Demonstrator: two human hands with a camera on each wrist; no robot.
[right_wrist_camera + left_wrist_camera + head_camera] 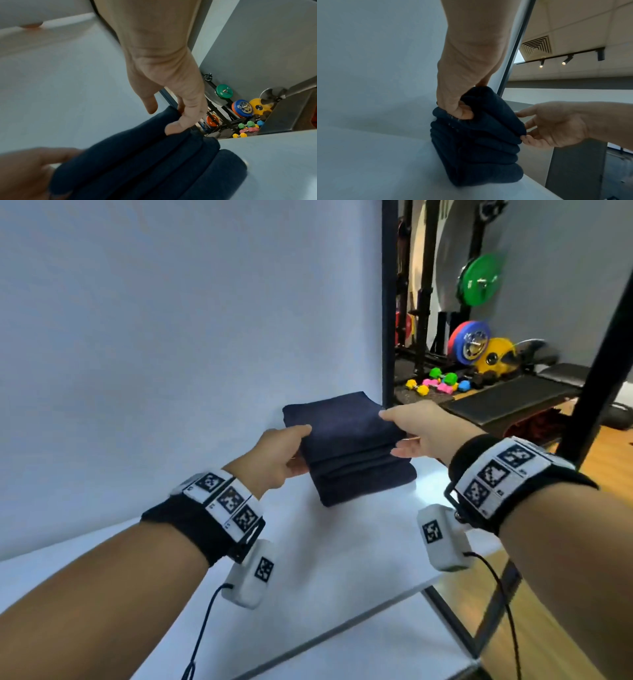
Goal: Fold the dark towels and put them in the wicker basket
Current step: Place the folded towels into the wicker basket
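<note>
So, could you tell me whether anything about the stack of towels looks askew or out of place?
Slightly. The towel stack sits at the table's far right corner, and its bottom towel sticks out past the ones above. The wicker basket is not in view. The left hand grips the top layers; the right hand touches the opposite side.

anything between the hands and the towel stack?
Nothing visible. The left hand pinches the top of the towel stack on its left side; the right hand touches its right edge. No wicker basket shows in any view.
</note>
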